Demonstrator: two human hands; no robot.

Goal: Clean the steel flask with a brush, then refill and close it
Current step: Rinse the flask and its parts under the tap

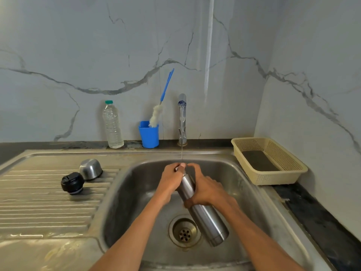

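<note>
Head view: steel sink (pixel 244 184) set in a dark desk (pixel 312 208) against marble-pattern walls, tap (pixel 182 118) running. Both hands, left (pixel 171 179) and right (pixel 205 189), grip the tilted flask (pixel 203 214) over the basin, its mouth under the stream. Lid (pixel 72 183) and cup (pixel 91 169) lie on the drainboard; brush (pixel 159 106) stands in a blue holder (pixel 149 136), bottle (pixel 112 125) left, basket (pixel 268 160) right.
</note>
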